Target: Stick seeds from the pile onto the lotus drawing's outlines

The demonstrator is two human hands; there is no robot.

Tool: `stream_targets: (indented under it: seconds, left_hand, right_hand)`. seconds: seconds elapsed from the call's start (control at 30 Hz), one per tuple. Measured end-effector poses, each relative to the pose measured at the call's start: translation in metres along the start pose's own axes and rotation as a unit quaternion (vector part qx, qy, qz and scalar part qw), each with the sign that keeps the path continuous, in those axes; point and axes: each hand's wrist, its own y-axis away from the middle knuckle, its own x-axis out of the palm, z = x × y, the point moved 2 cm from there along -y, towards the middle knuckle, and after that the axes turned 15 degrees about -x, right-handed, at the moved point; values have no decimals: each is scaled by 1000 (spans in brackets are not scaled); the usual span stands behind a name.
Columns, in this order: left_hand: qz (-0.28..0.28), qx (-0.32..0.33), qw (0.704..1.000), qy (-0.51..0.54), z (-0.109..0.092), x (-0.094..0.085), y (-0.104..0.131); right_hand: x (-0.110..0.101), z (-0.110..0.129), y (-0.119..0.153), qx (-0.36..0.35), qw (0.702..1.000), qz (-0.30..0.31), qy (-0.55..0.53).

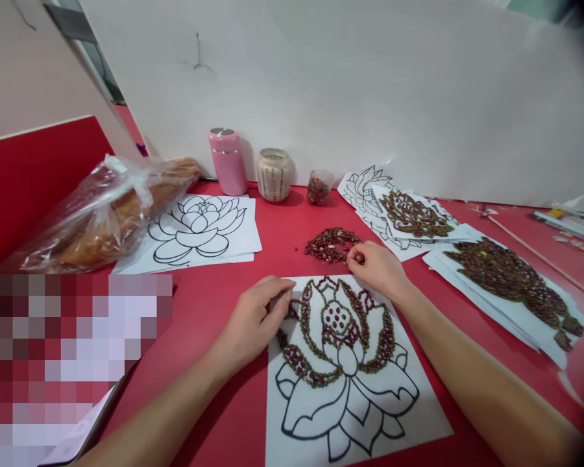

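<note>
A white sheet with a lotus line drawing (316, 415) lies in front of me. Its upper petals are edged and partly filled with green and dark red beans, while the lower petals are bare outlines. My left hand (260, 318) rests at the sheet's upper left edge, fingers stretched out and holding nothing. Beyond the sheet is a loose pile of red beans (328, 245). At this pile's right side my right hand (379, 266) is closed, with thumb and fingertips pinched together around what looks like red beans; the fingers partly hide them.
Blank lotus sheets (243, 227) lie left, beside a plastic bag of brown food (111, 220). A pink tumbler (228, 162), a ribbed jar (274, 175) and a small cup of beans (318, 188) stand along the white wall. Bean-covered sheets (511, 285) and a thin stick (540, 256) lie right.
</note>
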Motion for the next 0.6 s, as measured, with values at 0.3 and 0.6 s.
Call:
stream_targets:
  seconds: [0.3, 0.6]
  left_hand:
    - [-2, -5, 1000, 11, -2, -1, 1]
    - [4, -12, 1000, -2, 0, 1, 1]
  right_hand:
    - [5, -2, -2, 13, 999, 8, 29]
    - [-24, 43, 37, -139, 977, -16, -163]
